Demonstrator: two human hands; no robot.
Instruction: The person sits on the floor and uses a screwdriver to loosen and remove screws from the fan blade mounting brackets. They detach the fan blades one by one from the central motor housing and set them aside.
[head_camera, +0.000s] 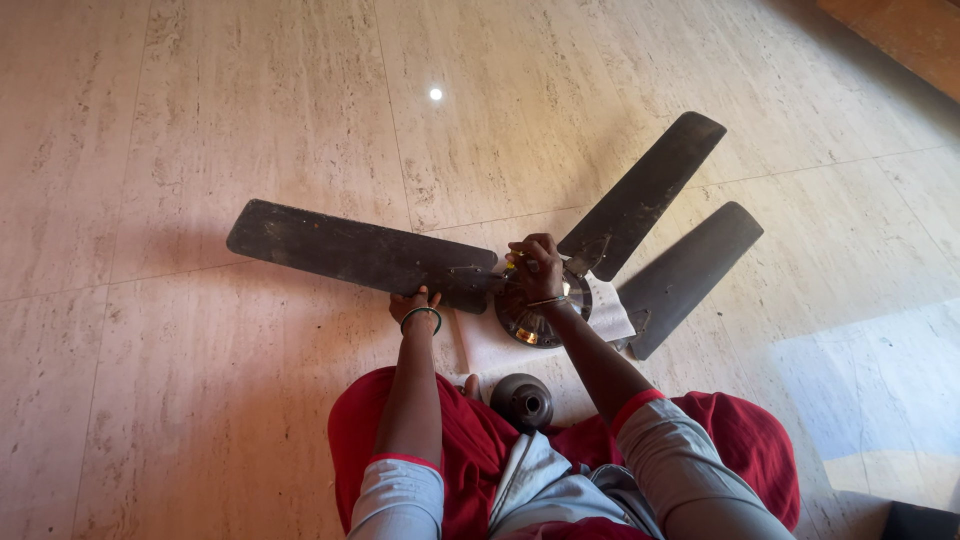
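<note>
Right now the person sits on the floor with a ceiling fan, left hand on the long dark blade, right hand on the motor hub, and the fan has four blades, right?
Not quite: the head view shows three blades, not four. Left hand on the long blade, right hand at the motor hub.

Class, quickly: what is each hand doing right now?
Left hand: closed on the edge of the long fan blade.
Right hand: fingers bunched at the fan motor; what it holds cannot be told.

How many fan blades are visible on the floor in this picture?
3. One long blade lies to the left, with the left hand on its edge. A second blade points to the upper right. A third blade lies to the right. None seems hidden.
</note>
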